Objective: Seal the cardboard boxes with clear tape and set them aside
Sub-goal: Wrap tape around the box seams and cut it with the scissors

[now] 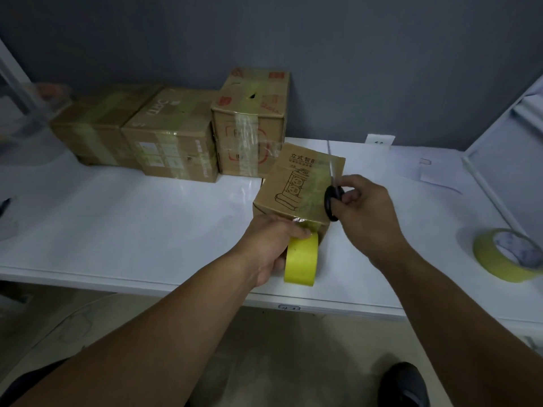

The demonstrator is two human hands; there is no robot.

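A small cardboard box printed with a socket-tower drawing stands on the white table, a strip of clear tape running over its top. My left hand grips a yellowish tape roll at the box's near face, with tape stretched from roll to box. My right hand holds black-handled scissors at the box's right edge, blades pointing up and away. Three taped cardboard boxes stand in a row against the back wall.
A second tape roll lies at the table's right side. White paper sheets lie at the back right, beside a white frame. A dark object sits at the left edge. The table's front edge runs below my wrists.
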